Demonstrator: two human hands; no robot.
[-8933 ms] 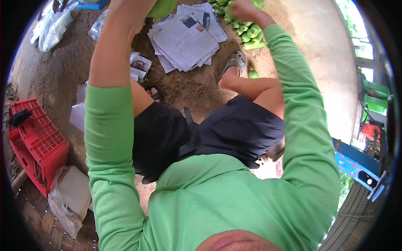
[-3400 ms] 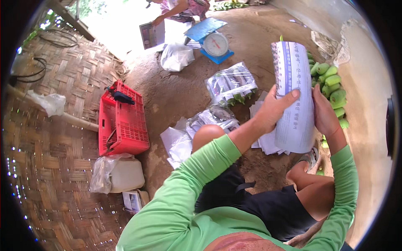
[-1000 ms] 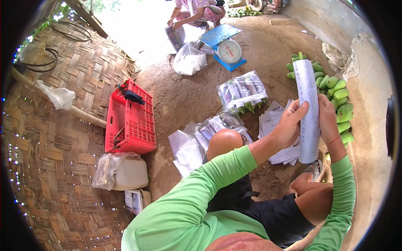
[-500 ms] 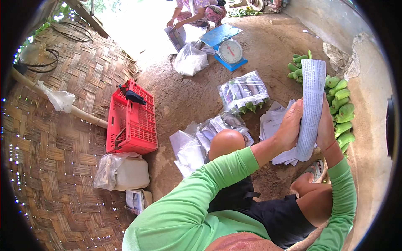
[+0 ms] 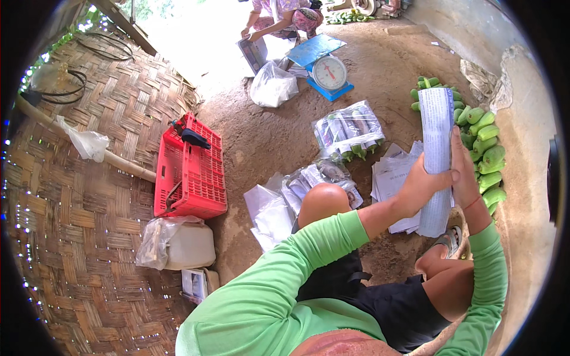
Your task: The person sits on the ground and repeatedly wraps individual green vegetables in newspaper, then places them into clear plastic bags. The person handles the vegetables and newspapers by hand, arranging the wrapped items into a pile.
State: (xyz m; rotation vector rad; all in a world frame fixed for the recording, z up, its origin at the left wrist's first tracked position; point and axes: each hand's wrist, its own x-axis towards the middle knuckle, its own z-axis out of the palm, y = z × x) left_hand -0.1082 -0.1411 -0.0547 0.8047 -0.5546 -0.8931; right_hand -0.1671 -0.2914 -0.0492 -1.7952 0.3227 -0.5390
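Observation:
A long green gourd, nearly hidden, is rolled up in printed paper (image 5: 437,142), with a bit of green at its top end. My left hand (image 5: 423,185) wraps round the lower half of this upright roll, its thumb lying across the front. Against the roll's right side presses my right hand (image 5: 465,172), its fingers partly hidden behind. Loose paper sheets (image 5: 393,177) lie on the ground just left of the roll. Several bare green gourds (image 5: 488,157) are piled to the right, along the wall.
Clear bags of paper-wrapped gourds (image 5: 349,129) lie ahead and by my knee. A blue scale (image 5: 328,74) stands farther off, near a crouching person (image 5: 285,21) handling a packet. To the left are a red crate (image 5: 190,172) and a white jug (image 5: 190,246).
My left hand has slid down the roll, and its thumb now crosses the front. The roll has shifted slightly left and looks narrower; my right hand stays beside it.

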